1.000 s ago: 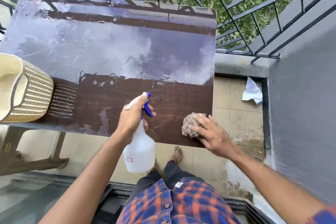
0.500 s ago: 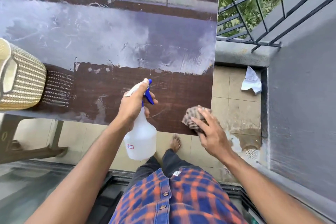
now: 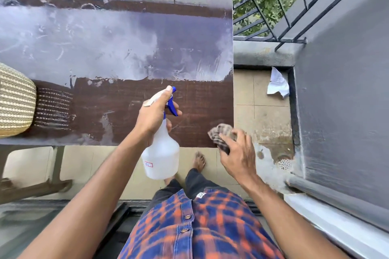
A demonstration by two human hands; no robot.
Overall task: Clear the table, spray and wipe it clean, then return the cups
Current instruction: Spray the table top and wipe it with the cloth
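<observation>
The desk (image 3: 109, 48) carries no cups anywhere I can see, so I judge the clearing done and myself in the middle of the spray-and-wipe step; the cups are out of view and returning them is yet to come. My left grip (image 3: 152, 115) is clamped round the neck of the spray bottle (image 3: 162, 153), thumb on top of the white head and fingers by the blue trigger, holding it over the near edge of the desk with the nozzle pointing out across the top. My right grip (image 3: 237, 153) is closed on a crumpled checked cloth (image 3: 221, 132) at the near right corner; I cannot tell whether the cloth touches the wood or hangs just above it. The desk top is dark brown wood grain. A pale, streaky wet sheen lies across its middle and far part, while the near band looks darker, with a few smeared patches, so I reckon more wiping is needed. A woven basket (image 3: 14, 101) sits at the left edge of the desk. On the tiled floor beyond the right edge lies a scrap of white paper (image 3: 277, 83).
</observation>
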